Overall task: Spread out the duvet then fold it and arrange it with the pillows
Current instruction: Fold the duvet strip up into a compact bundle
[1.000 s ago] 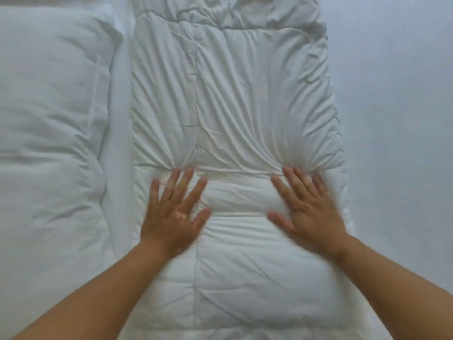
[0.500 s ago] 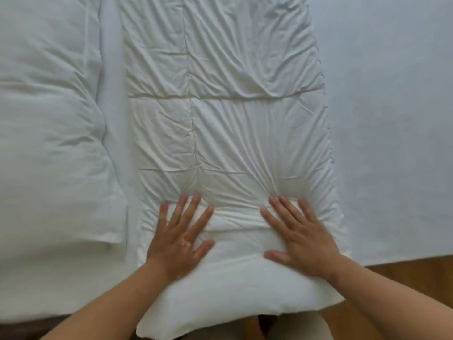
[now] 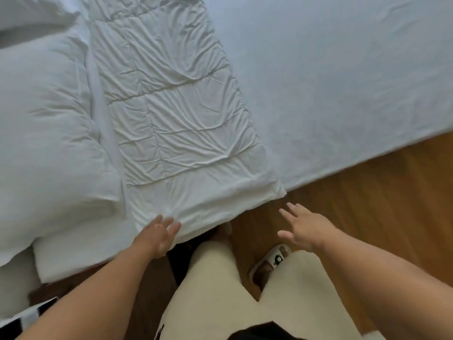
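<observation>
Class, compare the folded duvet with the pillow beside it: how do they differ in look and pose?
The duvet is a long, flat strip crossed by stitched lines and fine creases; the pillow is plump, with no stitching. The left hand touches the duvet's near end; nothing touches the pillow. Both are white and lie side by side on the bed.

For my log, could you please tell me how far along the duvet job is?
Done: the duvet lies folded into a long strip beside the pillow. In hand: the left hand touches its near end; the right hand hovers open over the floor. Left: perhaps another fold, then final arranging.
</observation>
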A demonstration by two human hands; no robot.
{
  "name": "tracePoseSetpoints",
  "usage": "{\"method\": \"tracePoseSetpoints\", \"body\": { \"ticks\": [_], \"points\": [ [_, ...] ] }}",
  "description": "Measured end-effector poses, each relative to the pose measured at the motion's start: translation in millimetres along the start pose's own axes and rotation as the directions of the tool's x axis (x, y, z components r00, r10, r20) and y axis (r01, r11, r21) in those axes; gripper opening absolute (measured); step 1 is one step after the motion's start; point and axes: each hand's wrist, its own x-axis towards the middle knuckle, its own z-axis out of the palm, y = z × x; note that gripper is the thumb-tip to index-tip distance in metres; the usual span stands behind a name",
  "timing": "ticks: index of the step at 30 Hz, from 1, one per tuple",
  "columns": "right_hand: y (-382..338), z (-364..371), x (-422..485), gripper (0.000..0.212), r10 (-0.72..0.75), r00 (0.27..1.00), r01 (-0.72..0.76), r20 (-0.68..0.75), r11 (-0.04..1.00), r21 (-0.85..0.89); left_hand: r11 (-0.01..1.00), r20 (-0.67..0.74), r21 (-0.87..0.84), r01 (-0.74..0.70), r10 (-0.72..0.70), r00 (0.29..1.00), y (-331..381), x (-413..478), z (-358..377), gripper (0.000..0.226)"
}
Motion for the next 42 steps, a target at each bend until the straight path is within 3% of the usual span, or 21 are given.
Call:
{"method": "tracePoseSetpoints", "body": {
  "ticks": [3,5,8,11,17,21,26,31,38,42],
  "points": [
    [28.5,23.5,-75.8,0.091,0.116,0.992,-0.095,-0.044,0.939,0.331,0.973,-0.030,-0.231,-0.011,0.005,1.000,47.4,-49.0,-4.0,0.063],
    [48.7,40.9,-120.3,0.092,0.190,0.982,-0.161,-0.017,0.869,0.467,0.980,-0.046,-0.184,-0.077,0.070,0.996,80.3,-72.4,-5.5,0.061],
    [82.7,72.8,-175.1,0.070,0.296,0.955,-0.247,0.023,0.752,0.611,0.981,-0.068,-0.101,-0.167,0.160,0.985,132.5,-97.3,-2.0,0.061],
    [109.9,99.3,-217.4,0.062,0.393,0.918,-0.301,0.052,0.606,0.736,0.969,-0.074,-0.075,-0.237,0.231,0.970,189.5,-118.0,-2.8,0.057],
    [164.9,122.0,-262.9,0.059,0.486,0.856,-0.349,0.175,0.293,0.890,0.926,0.009,0.029,-0.376,0.376,0.927,298.2,-139.2,-12.1,0.051],
    [206.2,106.4,-284.6,0.054,0.522,0.823,-0.326,0.226,0.109,0.939,0.876,0.097,0.194,-0.441,0.431,0.897,367.9,-128.7,-29.6,0.047],
    [264.9,73.2,-313.3,0.051,0.597,0.746,-0.323,0.295,-0.063,0.944,0.843,0.181,0.321,-0.431,0.392,0.902,462.3,-101.7,-73.7,0.040],
    [314.9,49.7,-327.8,0.049,0.656,0.679,-0.281,0.330,-0.183,0.942,0.788,0.135,0.415,-0.454,0.440,0.888,568.0,-79.9,-136.1,0.039],
    [430.6,49.5,-335.2,0.048,0.635,0.694,-0.251,0.338,-0.227,0.941,0.762,0.077,0.478,-0.437,0.459,0.885,731.1,-68.9,-170.8,0.032],
    [532.9,48.4,-348.0,0.041,0.657,0.687,-0.245,0.312,-0.196,0.950,0.830,0.067,0.314,-0.461,0.465,0.883,836.5,-94.7,-144.1,0.030]
  ]
}}
